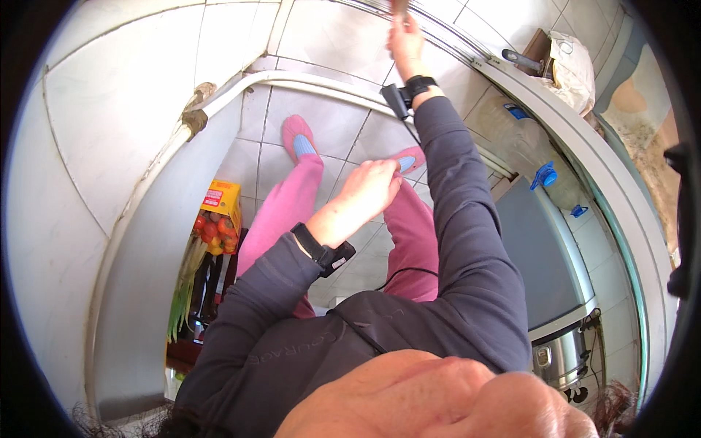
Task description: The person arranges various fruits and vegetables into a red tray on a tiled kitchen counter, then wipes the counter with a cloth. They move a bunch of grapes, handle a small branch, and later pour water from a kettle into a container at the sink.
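My right hand [406, 45] is stretched far forward to the top of the view. Its fingers are closed round a small brownish-grey thing [399, 6], which the picture's edge cuts off, so its kind does not show. Beside that hand run the metal sliding tracks [445, 40] of a door or window. My left hand [369, 193] is held in front of my body, above my right leg and pink shoe [410, 158]. Its fingers are curled in; nothing sticks out of them, though the palm is hidden. Black devices are strapped to both wrists.
A white pipe [321, 79] bends across ahead and down the left. Left of my legs are a yellow box [228, 196], tomatoes [212, 228] and green onions [182, 292]. At right stand clear plastic bottles [558, 171], a grey-topped appliance [544, 248] and a white bag [573, 66].
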{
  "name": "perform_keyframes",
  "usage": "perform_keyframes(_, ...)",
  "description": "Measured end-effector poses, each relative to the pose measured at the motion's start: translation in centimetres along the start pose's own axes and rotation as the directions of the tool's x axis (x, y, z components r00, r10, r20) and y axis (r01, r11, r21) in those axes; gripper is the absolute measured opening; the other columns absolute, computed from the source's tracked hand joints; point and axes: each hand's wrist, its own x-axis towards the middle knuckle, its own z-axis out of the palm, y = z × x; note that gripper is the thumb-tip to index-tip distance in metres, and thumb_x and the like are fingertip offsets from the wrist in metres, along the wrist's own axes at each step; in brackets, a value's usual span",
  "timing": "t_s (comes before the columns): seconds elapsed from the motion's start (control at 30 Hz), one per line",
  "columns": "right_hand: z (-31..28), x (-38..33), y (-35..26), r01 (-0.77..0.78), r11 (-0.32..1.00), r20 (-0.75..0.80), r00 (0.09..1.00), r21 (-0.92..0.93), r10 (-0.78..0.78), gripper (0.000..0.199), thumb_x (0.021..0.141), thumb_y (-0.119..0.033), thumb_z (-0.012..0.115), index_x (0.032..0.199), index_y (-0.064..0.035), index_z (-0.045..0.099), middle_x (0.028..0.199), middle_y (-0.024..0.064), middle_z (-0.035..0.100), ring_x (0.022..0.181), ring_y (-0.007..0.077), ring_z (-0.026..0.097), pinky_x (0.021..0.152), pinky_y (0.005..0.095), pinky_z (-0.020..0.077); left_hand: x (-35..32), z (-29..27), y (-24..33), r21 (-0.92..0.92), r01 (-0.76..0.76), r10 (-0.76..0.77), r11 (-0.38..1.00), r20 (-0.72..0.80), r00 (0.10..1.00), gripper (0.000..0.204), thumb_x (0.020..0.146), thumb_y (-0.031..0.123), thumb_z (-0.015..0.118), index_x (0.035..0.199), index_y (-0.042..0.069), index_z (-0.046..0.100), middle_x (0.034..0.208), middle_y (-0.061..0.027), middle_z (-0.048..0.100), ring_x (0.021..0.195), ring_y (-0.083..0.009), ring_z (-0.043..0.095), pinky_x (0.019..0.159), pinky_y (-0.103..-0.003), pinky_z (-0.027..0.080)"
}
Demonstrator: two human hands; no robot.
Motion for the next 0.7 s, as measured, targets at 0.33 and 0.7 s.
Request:
perform_keyframes(0.33,4.2,-1.0,0.7,-0.224,0.916,-0.126,0.952,0.334,0.278,0.018,0.103,-0.023,0.058,0.106,-0.0062,0.050,0.062,0.0009,0.047,0.043,0.0144,0.044,0.037,0.0321,0.0410,-1.1,4.2,2.9,-0.907,0.420,-0.049,0.034,0.418,0.907,0.051,0.103,0.030,0.057,0.146,0.005,0.046,0.135,-0.0099,0.060,0.119,-0.0230,0.060,0.101,-0.038,0.049)
perform_keyframes(0.7,-6.6,0.0,-1.4,-0.092,0.986,-0.236,0.970,-0.139,0.057,0.026,0.102,-0.028,0.058,0.112,-0.0045,0.056,0.063,0.0023,0.053,0.045,0.0139,0.051,0.039,0.0318,0.0421,-0.4,-2.0,2.4,-0.870,0.435,-0.015,0.232,0.444,0.896,0.030,0.105,0.026,0.053,0.125,0.003,0.054,0.085,-0.0059,0.063,0.069,-0.0191,0.068,0.065,-0.033,0.056)
